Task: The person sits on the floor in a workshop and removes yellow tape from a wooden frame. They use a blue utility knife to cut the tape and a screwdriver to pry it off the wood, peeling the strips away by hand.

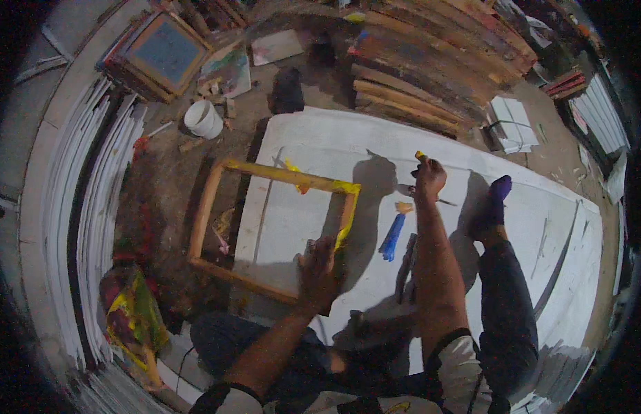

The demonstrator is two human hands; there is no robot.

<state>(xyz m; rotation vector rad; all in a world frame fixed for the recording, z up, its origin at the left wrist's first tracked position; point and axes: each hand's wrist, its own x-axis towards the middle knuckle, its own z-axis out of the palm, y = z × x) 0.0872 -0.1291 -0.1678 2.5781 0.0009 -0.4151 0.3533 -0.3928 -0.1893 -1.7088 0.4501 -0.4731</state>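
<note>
the wooden frame (pixel 208 210) lies toward nine o'clock of the view, its right part over the white sheet (pixel 286 238) and its left part out over the floor (pixel 154 214). bright yellow colours its two o'clock corner and runs down the side bar below. at the frame's four o'clock the left hand (pixel 317 268) rests on that side bar, fingers loosely extended and slightly parted; whether it grips the wood, i cannot tell. out at two o'clock of the view, the right hand (pixel 431 178) is curled closed around a small yellow-tipped object (pixel 420 156), too blurred to identify. at the right hand's seven o'clock a blue brush-like item (pixel 393 234) with an orange end lies on the sheet, and near its five o'clock is a thin dark object (pixel 447 203). the person's foot in a purple sock (pixel 500 188) is at its three o'clock. farther off, a white bucket (pixel 203 119) stands at ten o'clock of the view, stacked wooden pieces (pixel 417 76) at one, and a tied white bundle (pixel 512 124) toward two.
</note>
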